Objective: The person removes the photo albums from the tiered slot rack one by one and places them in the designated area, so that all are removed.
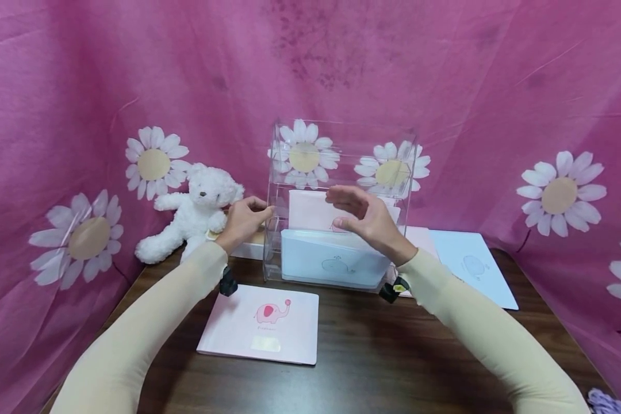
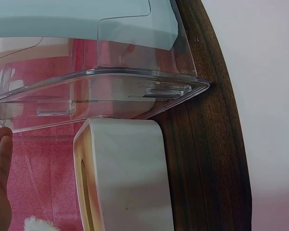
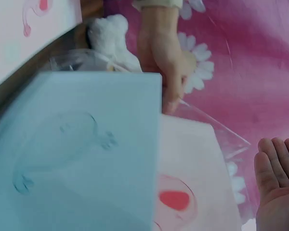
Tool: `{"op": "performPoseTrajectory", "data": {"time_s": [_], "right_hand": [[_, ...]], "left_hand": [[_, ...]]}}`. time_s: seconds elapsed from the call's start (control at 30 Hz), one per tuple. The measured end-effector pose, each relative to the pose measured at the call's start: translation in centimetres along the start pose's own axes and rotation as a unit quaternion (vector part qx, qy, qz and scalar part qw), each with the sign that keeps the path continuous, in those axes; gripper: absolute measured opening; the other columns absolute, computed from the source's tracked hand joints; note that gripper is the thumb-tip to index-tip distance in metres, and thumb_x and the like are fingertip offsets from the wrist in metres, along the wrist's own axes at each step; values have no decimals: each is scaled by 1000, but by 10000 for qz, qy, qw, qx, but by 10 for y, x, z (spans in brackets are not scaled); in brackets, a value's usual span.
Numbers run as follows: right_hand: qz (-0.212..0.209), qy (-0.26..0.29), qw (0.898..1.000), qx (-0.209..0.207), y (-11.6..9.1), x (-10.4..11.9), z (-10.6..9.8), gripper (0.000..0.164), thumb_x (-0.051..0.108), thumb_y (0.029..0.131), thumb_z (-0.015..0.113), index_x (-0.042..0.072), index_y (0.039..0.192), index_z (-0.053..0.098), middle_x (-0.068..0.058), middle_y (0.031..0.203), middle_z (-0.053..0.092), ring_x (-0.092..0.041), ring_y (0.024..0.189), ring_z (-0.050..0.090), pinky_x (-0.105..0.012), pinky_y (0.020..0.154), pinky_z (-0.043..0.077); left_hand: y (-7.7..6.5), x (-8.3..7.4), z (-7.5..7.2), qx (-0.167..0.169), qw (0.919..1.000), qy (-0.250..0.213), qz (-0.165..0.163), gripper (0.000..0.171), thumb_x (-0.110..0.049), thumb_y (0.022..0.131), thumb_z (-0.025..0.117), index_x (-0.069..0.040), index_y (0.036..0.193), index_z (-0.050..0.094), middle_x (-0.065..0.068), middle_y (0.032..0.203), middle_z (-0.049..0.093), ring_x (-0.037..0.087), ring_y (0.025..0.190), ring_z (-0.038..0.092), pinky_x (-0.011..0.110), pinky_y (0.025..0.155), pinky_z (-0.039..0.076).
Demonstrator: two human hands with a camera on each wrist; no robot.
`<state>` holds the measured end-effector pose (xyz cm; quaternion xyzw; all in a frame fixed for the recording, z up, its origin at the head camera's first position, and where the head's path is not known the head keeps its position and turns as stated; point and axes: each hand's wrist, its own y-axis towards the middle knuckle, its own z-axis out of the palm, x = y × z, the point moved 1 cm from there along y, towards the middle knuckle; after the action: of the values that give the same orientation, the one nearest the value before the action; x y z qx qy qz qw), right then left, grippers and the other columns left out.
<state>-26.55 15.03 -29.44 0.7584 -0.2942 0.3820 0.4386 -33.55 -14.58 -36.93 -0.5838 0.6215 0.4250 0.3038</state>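
Note:
A clear plastic tiered rack [image 1: 341, 129] stands on the table. Its lowest tier holds a pale blue booklet [image 1: 310, 259] with a whale drawing; a pale pink booklet [image 1: 305, 210] shows above and behind it. My left hand [image 1: 245, 221] pinches the rack's left side edge between thumb and fingers. In the right wrist view this left hand [image 3: 164, 57] is at the rack's edge beside the booklets. My right hand [image 1: 367, 221], fingers extended and holding nothing, hovers before the rack's right half. The right wrist view shows the right hand's fingers [image 3: 274, 168] apart from the booklets.
A pink elephant booklet [image 1: 295, 310] lies on the table [image 1: 383, 356] in front. At right lie a blue booklet [image 1: 489, 287] and a partly hidden pink one [image 1: 419, 238]. A white teddy bear [image 1: 186, 215] sits left, near a white box [image 2: 130, 178] beside the rack.

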Motion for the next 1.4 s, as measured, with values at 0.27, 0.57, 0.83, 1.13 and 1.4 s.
{"op": "performPoseTrajectory", "data": {"time_s": [0.27,0.57,0.83,1.13,1.4], "right_hand": [[-76,-312,9988,-367,9,7,-23,62,-8,85,72,-3,143,50,-24,142,58,-31,131,58,-28,113,45],[-165,-615,9940,-888,18,9,-51,61,-9,83,74,-3,140,54,-22,138,60,-17,124,60,-26,111,46],[-56,-765,9904,-1149,17,2,-74,59,-2,86,75,-1,141,53,-7,132,65,-13,123,61,-25,111,46],[246,-973,9869,-1263,10,-14,-89,58,6,88,77,3,142,55,-5,134,65,-13,125,61,-21,109,46],[760,-1015,9846,-1207,2,-29,-89,63,4,88,77,4,145,51,-18,142,60,-30,134,57,-18,102,51]], "left_hand": [[-1,-1,0,-58,10000,17,8,30,-38,88,76,-11,101,73,9,104,75,22,95,66,29,82,52],[-2,-2,-1,-59,10000,18,50,30,-38,89,75,-11,102,73,9,105,75,20,95,66,27,79,52],[-2,-2,0,-30,10000,-3,49,30,-38,89,75,-11,102,73,9,104,75,20,94,67,25,78,53],[-2,-3,0,10,10000,-69,-1,28,-37,89,75,-12,101,73,9,104,75,21,93,65,26,77,52],[-2,-3,0,-1,9999,-111,17,27,-36,89,76,-11,99,73,10,102,75,21,93,66,27,76,52]]}}
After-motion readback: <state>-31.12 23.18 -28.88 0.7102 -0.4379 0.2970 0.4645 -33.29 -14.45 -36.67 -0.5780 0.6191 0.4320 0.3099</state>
